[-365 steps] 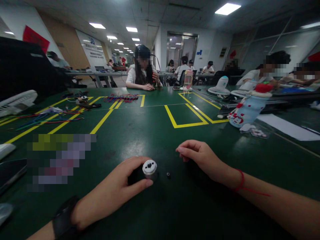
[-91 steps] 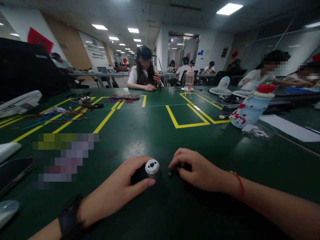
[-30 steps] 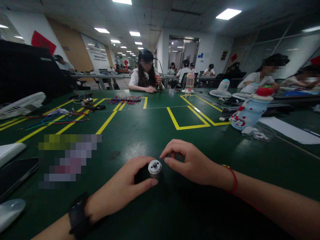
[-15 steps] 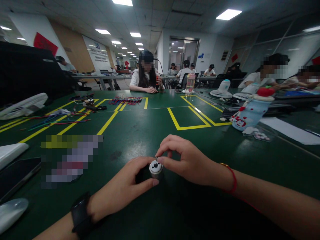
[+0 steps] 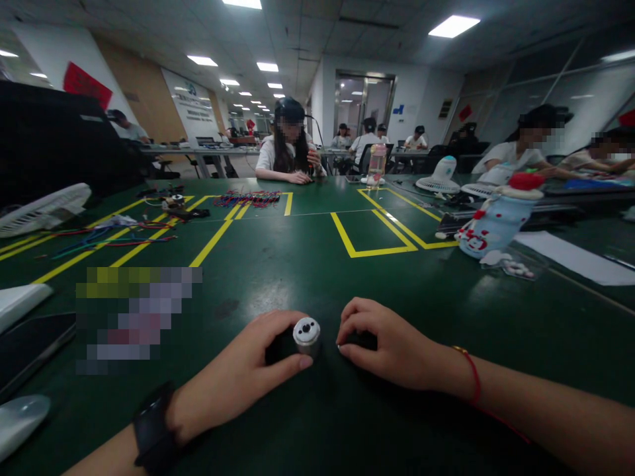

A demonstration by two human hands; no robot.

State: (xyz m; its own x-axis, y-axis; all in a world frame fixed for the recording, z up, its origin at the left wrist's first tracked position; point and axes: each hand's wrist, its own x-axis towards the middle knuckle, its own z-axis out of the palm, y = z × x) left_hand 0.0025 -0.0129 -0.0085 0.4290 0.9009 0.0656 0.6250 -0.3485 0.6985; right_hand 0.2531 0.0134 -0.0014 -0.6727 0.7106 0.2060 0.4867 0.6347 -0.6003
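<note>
A small cylindrical motor [image 5: 306, 336], silvery with a pale round top pierced by dark holes, stands upright on the green table. My left hand [image 5: 248, 370] curls around it from the left, thumb on the near side and index finger on the far side. To the right, apart from the motor, is my right hand [image 5: 384, 344]. Its thumb and index finger are pinched together near the tabletop. A tiny pale speck shows at the fingertips, too small to name.
Coloured wires [image 5: 251, 199] lie toward the back left. A phone [image 5: 34, 350] and a computer mouse [image 5: 20, 423] are at the left edge. On the right stand a light-blue bottle [image 5: 499, 221] and white paper [image 5: 580, 258]. A person [image 5: 290, 149] sits opposite.
My right hand has moved off the motor's top, to the right and down to the table, still pinched. My left hand stays around the motor.
</note>
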